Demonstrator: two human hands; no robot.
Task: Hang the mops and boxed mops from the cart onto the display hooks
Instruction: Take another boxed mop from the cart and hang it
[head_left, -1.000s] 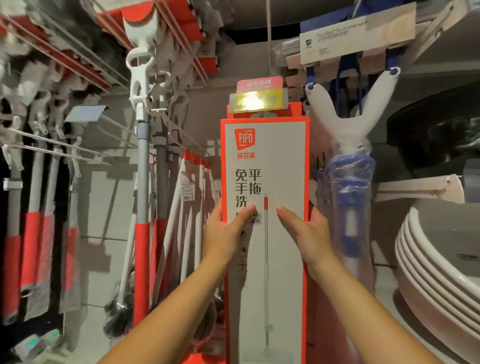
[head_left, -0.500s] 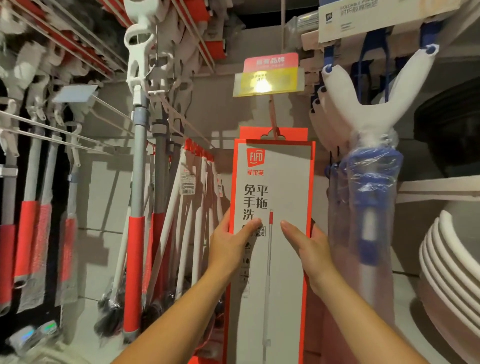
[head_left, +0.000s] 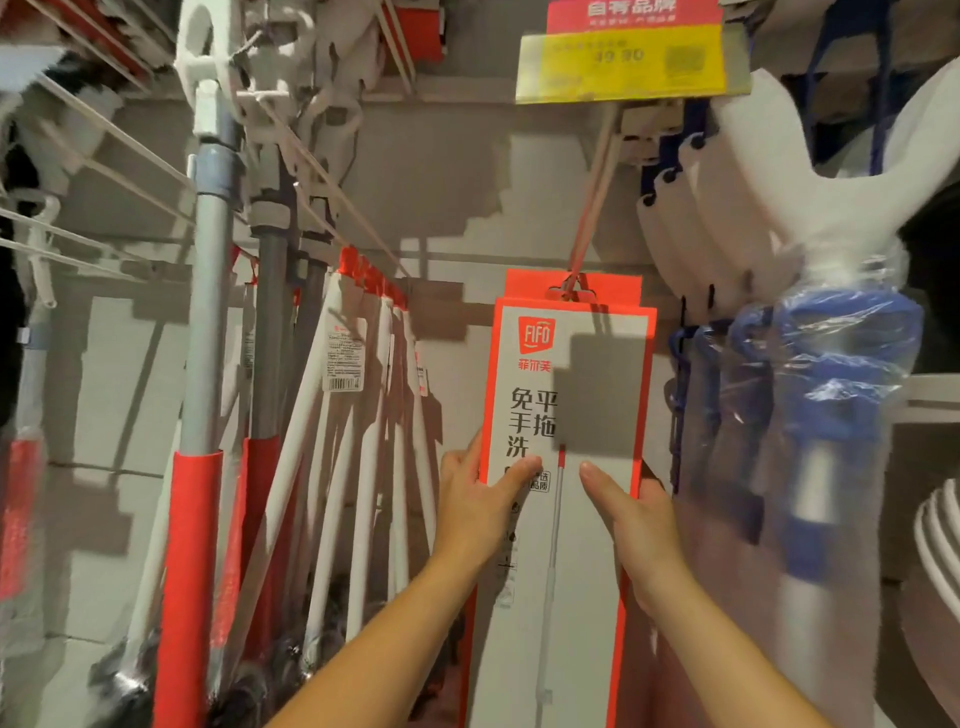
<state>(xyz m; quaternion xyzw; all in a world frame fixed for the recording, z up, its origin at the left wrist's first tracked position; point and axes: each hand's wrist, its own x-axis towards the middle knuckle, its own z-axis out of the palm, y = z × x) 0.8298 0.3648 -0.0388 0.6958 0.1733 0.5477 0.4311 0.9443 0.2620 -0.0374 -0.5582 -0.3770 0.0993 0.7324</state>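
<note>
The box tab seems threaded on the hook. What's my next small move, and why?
Probably loosen the left hand and right hand gently and let the boxed mop hang. Its red tab already sits on the hook and the box looks upright, while both hands grip its side edges lower down. Go slowly in case it swings.

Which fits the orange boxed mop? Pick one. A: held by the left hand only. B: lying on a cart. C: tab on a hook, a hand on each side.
C: the boxed mop has its tab threaded on the hook, while the left hand and right hand grip its side edges.
</note>
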